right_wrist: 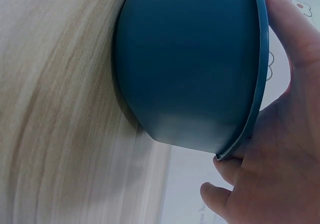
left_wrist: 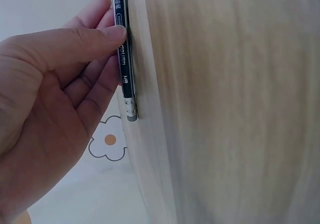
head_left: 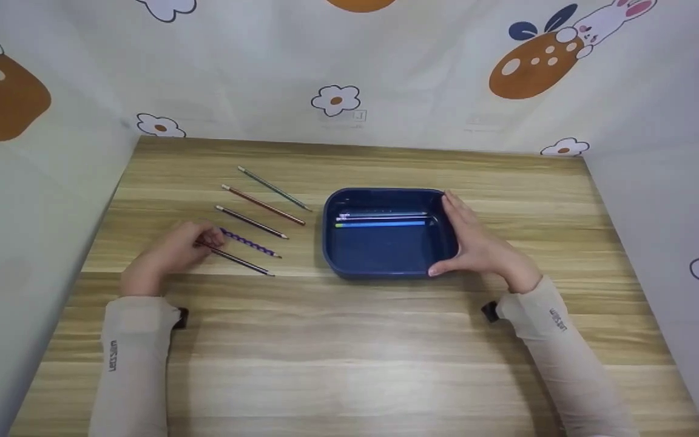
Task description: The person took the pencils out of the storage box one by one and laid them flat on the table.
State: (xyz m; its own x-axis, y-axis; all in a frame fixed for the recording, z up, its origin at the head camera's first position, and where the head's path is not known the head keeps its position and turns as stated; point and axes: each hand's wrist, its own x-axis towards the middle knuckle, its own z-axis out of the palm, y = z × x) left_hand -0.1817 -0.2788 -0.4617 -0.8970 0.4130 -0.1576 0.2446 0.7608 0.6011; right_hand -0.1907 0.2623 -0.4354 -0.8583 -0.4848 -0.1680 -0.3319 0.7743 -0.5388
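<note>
My left hand (head_left: 181, 247) is at the left, its thumb and fingers pinching a dark pencil (left_wrist: 125, 64) near the eraser end. The pencil's point faces right, low over the wood. Just beyond it lies a purple pencil (head_left: 251, 243) with a spiral pattern, close to the fingers. With my right hand (head_left: 477, 243) I grip the right end of a dark blue plastic box (head_left: 328, 243), thumb at the near corner and fingers at the far one. Inside the box, a bright blue pencil (head_left: 380, 224) lies beside two others, side by side.
Behind the purple pencil lie a dark pencil (head_left: 252, 222), a reddish pencil (head_left: 264, 205) and a green pencil (head_left: 275, 188), spaced in a slanted row left of the box. The wooden table (head_left: 349, 340) meets printed cloth walls (head_left: 252, 73) at the back and sides.
</note>
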